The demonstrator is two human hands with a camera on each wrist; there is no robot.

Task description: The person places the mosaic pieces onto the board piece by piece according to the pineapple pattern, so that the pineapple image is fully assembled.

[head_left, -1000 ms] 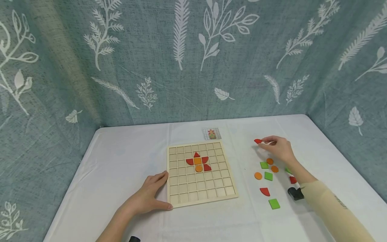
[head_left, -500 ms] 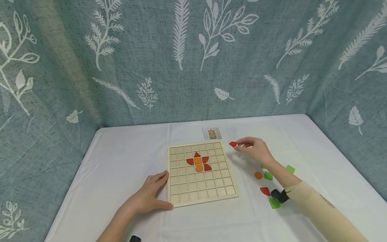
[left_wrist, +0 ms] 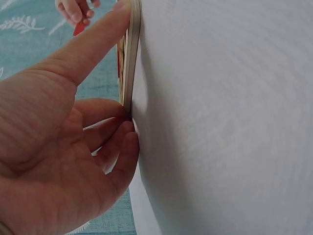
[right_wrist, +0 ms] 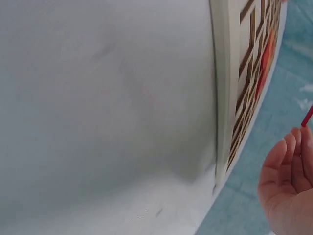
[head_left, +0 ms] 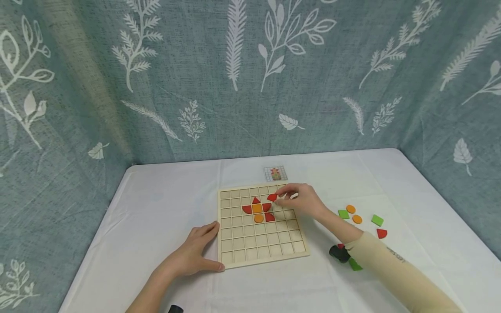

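My right hand pinches a red quarter-circle tile between thumb and fingertips, over the upper part of the gridded wooden board. In the right wrist view, only a sliver of this tile shows at the frame's edge. On the board, an orange square has a red triangle above it, red quarter-circle tiles at either side and an orange disc below. Another red quarter-circle lies beside the disc. My left hand spans the board's left edge, thumb and fingertips touching it.
Behind the board lies a small printed pattern card. To the right are loose orange discs, green squares and red tiles, some covered by the right forearm and its black wrist camera. A patterned curtain borders the white table.
My right hand has carried the red quarter-circle tile leftward from beyond the loose tiles to above the board. The left hand stays at the board's edge.
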